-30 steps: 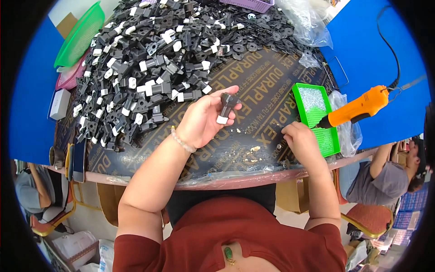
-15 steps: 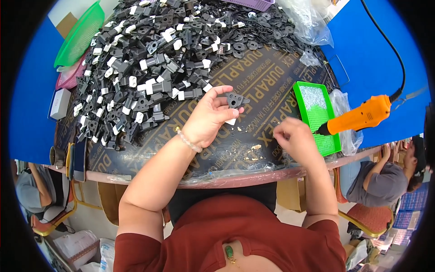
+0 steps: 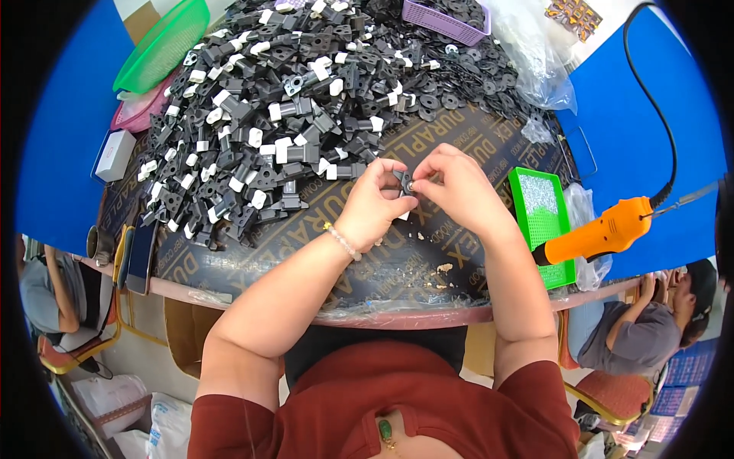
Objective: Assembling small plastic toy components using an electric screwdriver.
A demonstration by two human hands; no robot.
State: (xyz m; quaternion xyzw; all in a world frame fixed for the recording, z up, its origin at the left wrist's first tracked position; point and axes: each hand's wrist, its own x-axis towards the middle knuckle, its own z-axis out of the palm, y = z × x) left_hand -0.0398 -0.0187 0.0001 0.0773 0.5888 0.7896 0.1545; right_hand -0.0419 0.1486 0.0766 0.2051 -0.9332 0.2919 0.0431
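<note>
Black plastic, small and blocky, the part [image 3: 404,183] sits pinched between both hands above the middle of the counter [image 3: 382,268], just in front of the big heap. The left hand [image 3: 375,203] closes its grip on the part from the left, thumb and forefinger curled tight around it; a beaded bracelet [image 3: 342,240] circles that wrist. The right hand [image 3: 457,187] meets it from the other side, fingertips pressed to the same part, so the two hands touch at the piece. Whether the right fingers also hold something tiny of their own cannot be told.

Behind the hands, a heap of black and white plastic parts [image 3: 267,115] covers the far half of the counter, with flat black washers [image 3: 451,92] spread to its right. A green tray [image 3: 544,222] of small screws lies just right of the right hand, and an orange electric screwdriver [image 3: 604,233] hangs over its near end on a black cable [image 3: 650,99]. A purple basket [image 3: 447,19] and clear plastic bags [image 3: 535,53] sit at the far edge; a green basket [image 3: 160,46] lies far left. A phone [image 3: 141,256] rests at the near left rim.
</note>
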